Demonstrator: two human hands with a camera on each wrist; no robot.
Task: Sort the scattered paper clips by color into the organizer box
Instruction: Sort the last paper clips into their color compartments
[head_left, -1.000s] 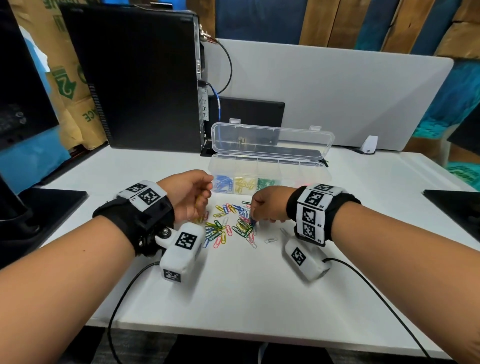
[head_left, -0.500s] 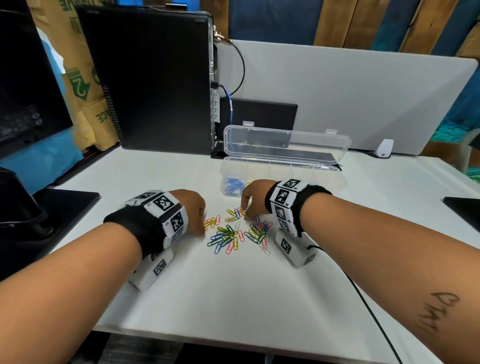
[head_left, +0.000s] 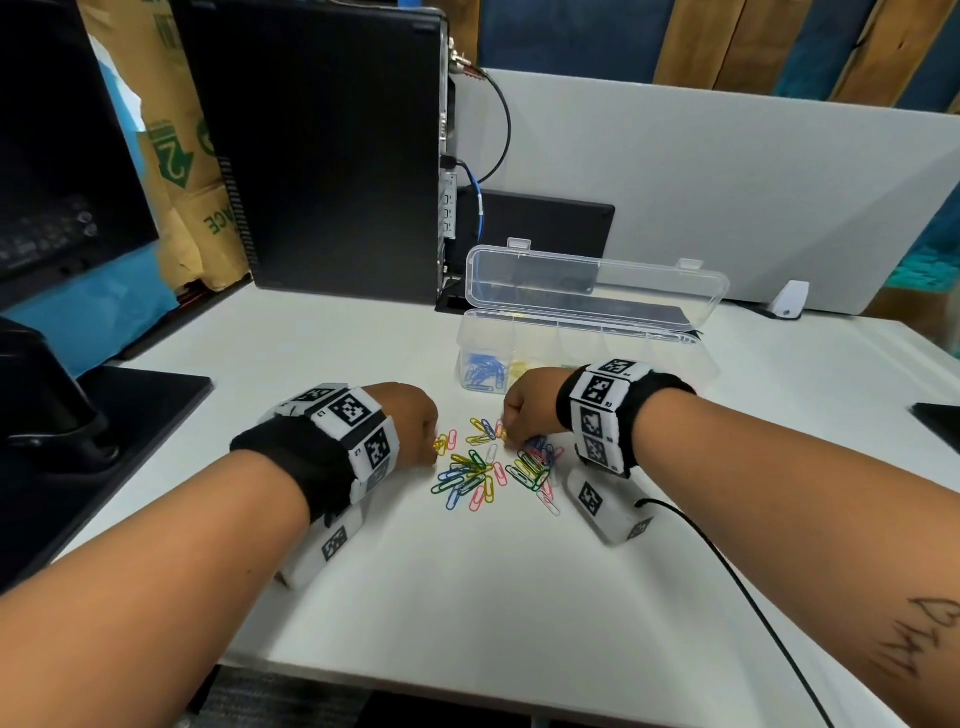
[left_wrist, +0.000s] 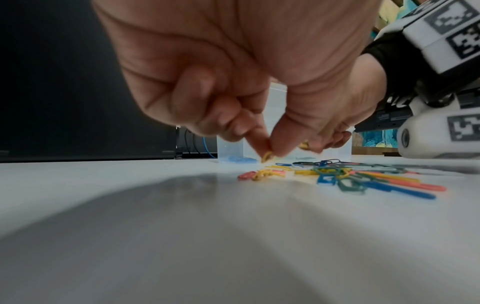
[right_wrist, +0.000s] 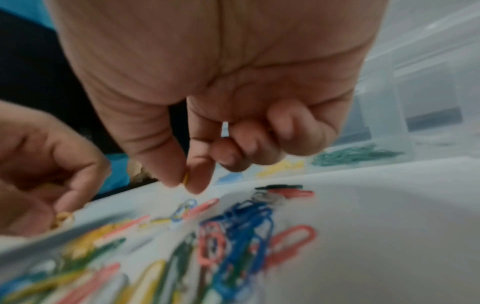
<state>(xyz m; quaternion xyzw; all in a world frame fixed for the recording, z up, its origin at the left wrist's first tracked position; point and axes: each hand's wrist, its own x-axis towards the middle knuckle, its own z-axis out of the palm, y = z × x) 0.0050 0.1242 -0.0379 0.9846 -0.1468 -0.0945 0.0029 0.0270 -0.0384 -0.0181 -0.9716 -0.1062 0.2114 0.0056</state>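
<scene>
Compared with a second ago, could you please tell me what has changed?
The left hand, raised before, dropped to the pile's left edge and pinches a yellow clip. The right hand stayed at the pile and now pinches a yellow clip too. The organizer box stays open.

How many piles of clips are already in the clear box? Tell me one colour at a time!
Blue pile: 1
Yellow pile: 1
Green pile: 1
Total: 3 piles in the box
</scene>
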